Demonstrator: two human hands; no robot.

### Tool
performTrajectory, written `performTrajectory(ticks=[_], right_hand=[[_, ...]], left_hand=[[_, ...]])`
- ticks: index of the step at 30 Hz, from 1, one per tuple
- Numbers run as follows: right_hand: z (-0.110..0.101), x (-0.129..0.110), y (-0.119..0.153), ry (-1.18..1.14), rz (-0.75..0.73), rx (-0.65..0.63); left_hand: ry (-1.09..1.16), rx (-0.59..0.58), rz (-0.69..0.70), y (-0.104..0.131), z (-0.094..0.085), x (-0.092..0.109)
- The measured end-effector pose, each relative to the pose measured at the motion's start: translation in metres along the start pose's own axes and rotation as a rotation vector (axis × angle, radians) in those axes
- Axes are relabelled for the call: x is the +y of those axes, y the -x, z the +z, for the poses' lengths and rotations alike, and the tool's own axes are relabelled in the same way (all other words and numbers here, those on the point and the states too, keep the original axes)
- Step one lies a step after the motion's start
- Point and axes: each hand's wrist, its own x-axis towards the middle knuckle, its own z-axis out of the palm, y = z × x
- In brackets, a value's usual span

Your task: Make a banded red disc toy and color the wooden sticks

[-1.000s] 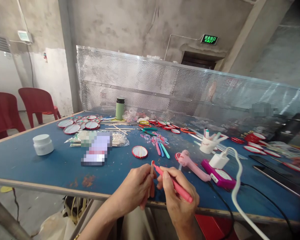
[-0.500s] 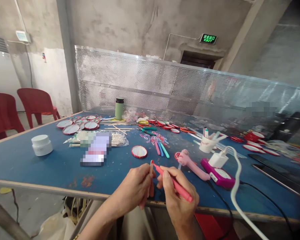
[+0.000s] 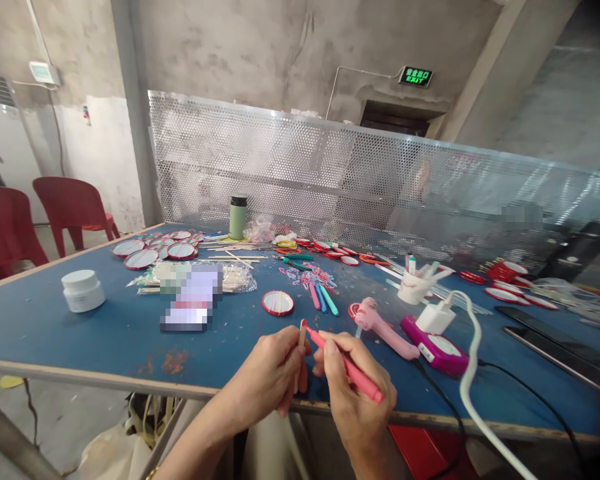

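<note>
Fingers of our left hand (image 3: 269, 372) were pinched together on a slim wooden stick (image 3: 302, 337) just below the centre of the frame, its red-coloured end pointing up. Our right hand (image 3: 359, 397) had its fingers clamped round a coral-pink marker (image 3: 364, 381), gripped as for writing, the nib aimed up and left at that end; whether it touched the stick or stopped just beside it, we could not tell. We judged the step in hand to be colouring the stick's end. As we saw it, the next move called for a steady left pinch, a light press of the nib, and a small turn of the stick to reach any part left pale. Above our hands, near the middle of the frame, a red-rimmed disc (image 3: 278, 303) lay on the blue tabletop (image 3: 115, 333), with three pens (image 3: 323, 300) to its right. A pink glue gun (image 3: 389, 331) rested right of centre, close enough to our right hand to want minding.
</note>
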Motion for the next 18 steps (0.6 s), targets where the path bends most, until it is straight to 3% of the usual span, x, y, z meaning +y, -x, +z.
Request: performTrajectory(ticks=[18], right_hand=[[0.0, 0.0016, 0.0008, -0.013, -0.001, 0.0]], left_hand=[[-0.003, -0.007, 0.02, -0.0005, -0.0008, 0.0007]])
